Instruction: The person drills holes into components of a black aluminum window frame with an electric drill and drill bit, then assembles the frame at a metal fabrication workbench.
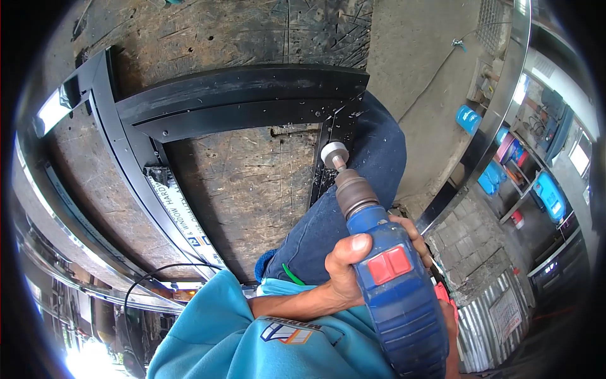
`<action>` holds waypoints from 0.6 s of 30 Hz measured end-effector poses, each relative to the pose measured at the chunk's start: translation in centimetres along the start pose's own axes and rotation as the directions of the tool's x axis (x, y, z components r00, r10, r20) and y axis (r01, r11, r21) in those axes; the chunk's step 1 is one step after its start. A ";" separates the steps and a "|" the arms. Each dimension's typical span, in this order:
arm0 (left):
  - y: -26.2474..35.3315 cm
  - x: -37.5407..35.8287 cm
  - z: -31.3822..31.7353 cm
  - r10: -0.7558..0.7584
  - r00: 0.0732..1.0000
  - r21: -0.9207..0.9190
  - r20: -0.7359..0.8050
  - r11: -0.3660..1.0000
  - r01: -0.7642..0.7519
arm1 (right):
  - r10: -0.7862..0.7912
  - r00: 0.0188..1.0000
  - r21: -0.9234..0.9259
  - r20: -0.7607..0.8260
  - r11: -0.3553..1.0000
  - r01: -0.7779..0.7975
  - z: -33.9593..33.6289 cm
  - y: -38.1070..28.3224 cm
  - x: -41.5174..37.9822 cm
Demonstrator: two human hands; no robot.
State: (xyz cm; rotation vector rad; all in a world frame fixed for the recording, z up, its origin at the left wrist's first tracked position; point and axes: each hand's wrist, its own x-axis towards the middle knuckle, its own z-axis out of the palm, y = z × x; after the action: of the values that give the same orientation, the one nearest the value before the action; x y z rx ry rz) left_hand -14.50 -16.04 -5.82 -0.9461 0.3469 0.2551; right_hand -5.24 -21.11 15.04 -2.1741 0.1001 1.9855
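A blue power drill [401,297] with a red panel on its casing points up and left from my body. My left hand [347,268] wraps round the front of its body, thumb on the near side and fingertips showing at the far side. Low at the drill's right, my right hand [451,316] is at the handle, mostly hidden behind the casing. In the chuck sits a short round bit [334,153], like a small hole saw with a pale rim. It overlaps the side bar of a black metal frame [240,95] near the corner.
The frame lies on a scarred wooden bench [246,177], with metal shavings scattered about. My jeans-clad leg [379,142] is beside the frame's corner. A labelled profile [180,215] and a black cable [151,273] are at left. Blue containers [549,196] stand at the far right.
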 end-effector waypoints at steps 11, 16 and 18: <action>0.0 0.4 1.8 0.003 0.985 0.033 -0.173 0.999 0.003 | -0.001 1.000 -0.075 0.013 0.997 0.002 -0.7 -0.9 -0.1; 0.2 0.4 1.6 -0.019 0.987 0.033 -0.161 0.999 0.025 | 0.010 1.000 -0.128 0.007 0.992 -0.009 -0.1 1.5 -0.2; 0.2 0.4 1.6 -0.043 0.987 0.037 -0.152 0.998 0.049 | 0.516 0.832 0.977 0.204 -0.053 -0.207 0.3 6.8 0.9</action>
State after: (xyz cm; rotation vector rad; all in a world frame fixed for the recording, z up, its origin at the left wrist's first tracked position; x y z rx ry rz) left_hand -13.92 -14.53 -5.28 -0.9348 0.4667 0.1337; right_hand -6.70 -27.65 13.49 -1.2772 1.7433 0.9557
